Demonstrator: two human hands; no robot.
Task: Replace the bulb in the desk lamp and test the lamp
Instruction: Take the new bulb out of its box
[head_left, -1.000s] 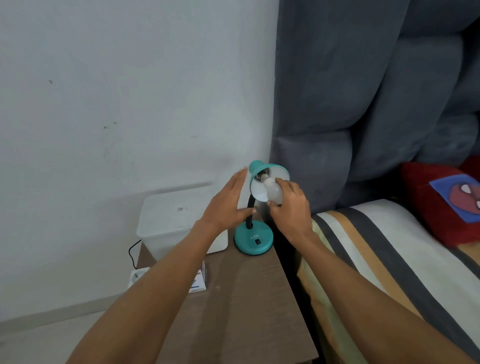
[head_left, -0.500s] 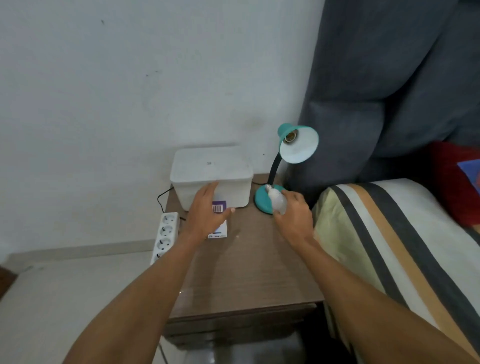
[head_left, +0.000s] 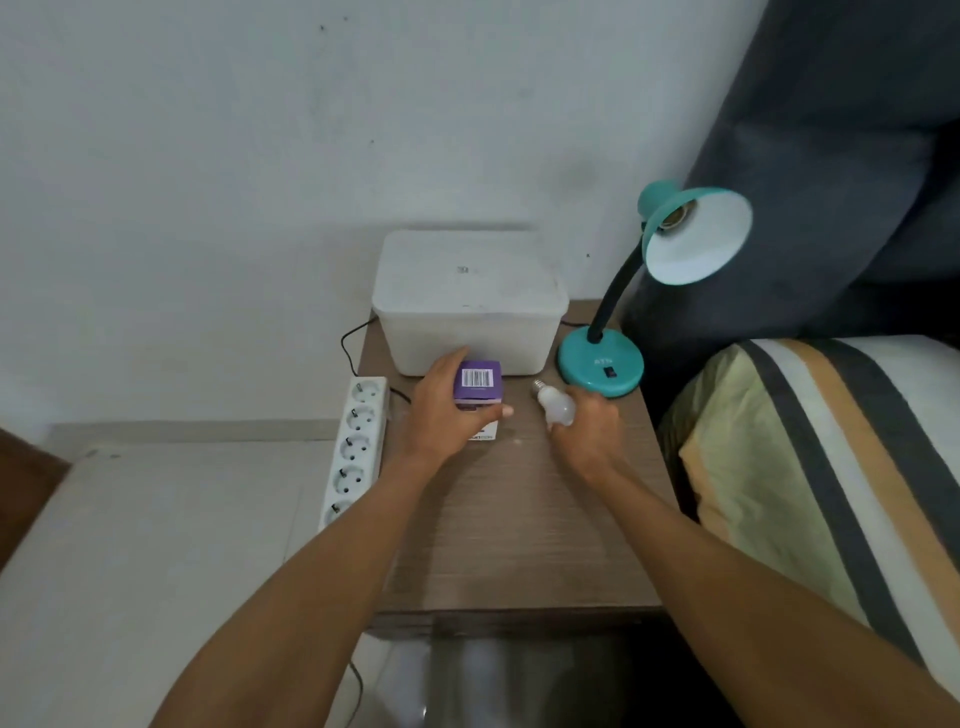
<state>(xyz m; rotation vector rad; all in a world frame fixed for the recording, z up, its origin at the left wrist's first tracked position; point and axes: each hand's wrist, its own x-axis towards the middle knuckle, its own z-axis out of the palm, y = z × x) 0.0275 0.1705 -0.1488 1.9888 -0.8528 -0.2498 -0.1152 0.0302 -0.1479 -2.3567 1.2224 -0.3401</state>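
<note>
The right hand (head_left: 584, 434) is holding a small white frosted glass bulb (head_left: 557, 408) with its fingers curled round the fat end. The bulb is lying low over the brown wooden bedside table (head_left: 519, 525), with its shiny metal screw end pointing to about ten o'clock. It is just beside the round teal base of the teal metal desk lamp with a black bendy neck (head_left: 600, 366), which is sitting at about one o'clock from the hand.

The lamp's shade is pointing out at us, and the socket (head_left: 678, 215) inside is looking empty, so the old bulb seems to be out already.

The left hand (head_left: 449, 410) is gripping a little purple and white cardboard box with a barcode (head_left: 478, 387), thumb on one side and fingers on the other. The box is sitting right in front of a big white plastic tub with a lid (head_left: 467, 296), at twelve o'clock. A new bulb is probably inside.

The bulb is likely very light, smooth and a bit slippery, and it could crack if dropped or squeezed. The round part is the best place for holding it, gently. The box is probably light too and may squash easily.

A white power strip (head_left: 358, 444) is lying at nine o'clock.
</note>
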